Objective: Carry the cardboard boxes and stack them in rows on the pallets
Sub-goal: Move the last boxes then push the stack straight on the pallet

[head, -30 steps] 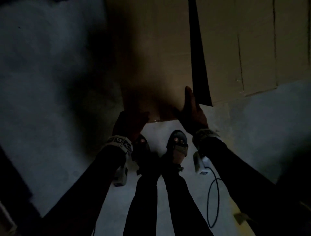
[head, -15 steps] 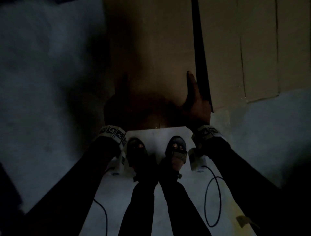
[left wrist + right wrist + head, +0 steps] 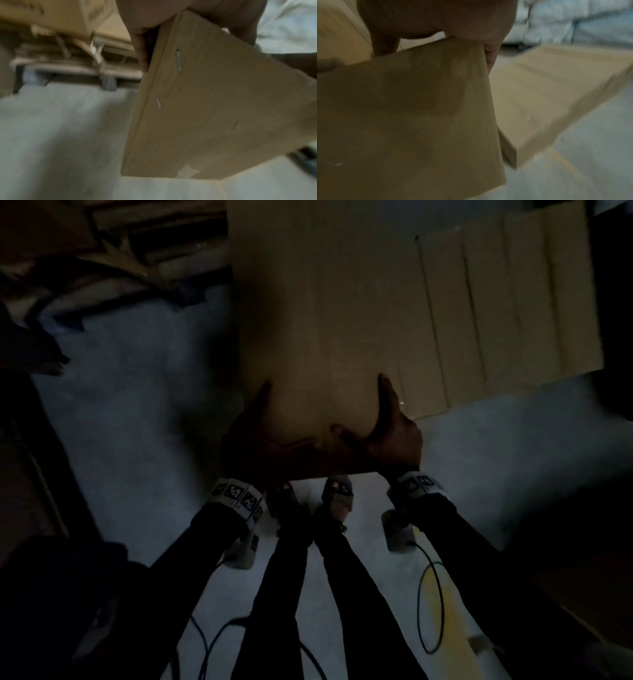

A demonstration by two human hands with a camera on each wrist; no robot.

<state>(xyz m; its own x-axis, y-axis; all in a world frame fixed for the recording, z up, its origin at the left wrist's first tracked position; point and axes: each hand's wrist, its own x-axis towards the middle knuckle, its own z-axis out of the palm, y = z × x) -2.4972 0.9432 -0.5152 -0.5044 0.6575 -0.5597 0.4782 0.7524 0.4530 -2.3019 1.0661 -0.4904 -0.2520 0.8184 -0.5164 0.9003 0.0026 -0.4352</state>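
Observation:
In the dim head view I hold a flat brown cardboard box (image 3: 322, 320) up in front of me, above my feet. My left hand (image 3: 250, 433) grips its near left corner and my right hand (image 3: 394, 429) grips its near right corner, thumb lying across the top face. The left wrist view shows the box's stapled underside (image 3: 214, 108), with fingers (image 3: 142, 54) wrapped round its edge. The right wrist view shows the box (image 3: 411, 115) with a fingertip (image 3: 491, 56) curled over its right edge. A pallet (image 3: 108, 82) loaded with flattened cardboard stands ahead on the left.
More flat boxes (image 3: 507, 313) lie in a low stack on the floor to the right, also seen as the floor stack (image 3: 547, 101). A messy cardboard pile (image 3: 102, 251) fills the upper left. Pale sacks (image 3: 573, 20) stand behind. Grey floor (image 3: 137, 405) lies between; cables hang from my wrists.
The box has come up off the floor stack and swung left. My left hand has shifted from the near edge to the left corner, and the cardboard pile has come into sight.

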